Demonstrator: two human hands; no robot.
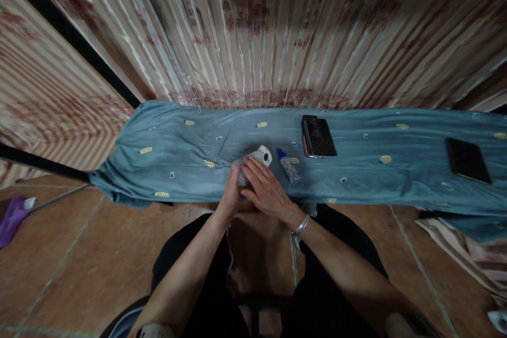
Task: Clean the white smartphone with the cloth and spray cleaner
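Note:
A pale, partly see-through phone case (266, 155) lies on the blue cloth in front of me, with a dark round spot at its far right corner. My left hand (231, 189) holds it by its near left side, the thumb along the edge. Across its top lie the outstretched fingers of my right hand (268, 190), which cover most of it; whether anything is under them cannot be seen. Just to the right, a small clear bottle (290, 169) with a blue cap rests on its side, apart from both hands.
Dark phone-like slabs (320, 137) lie stacked farther right. Another flat black slab (468, 160) is near the right end of the narrow cloth-covered table (356, 182). Striped curtains (253, 53) hang behind it. On the tiled floor at left is a purple broom or dustpan (12, 219).

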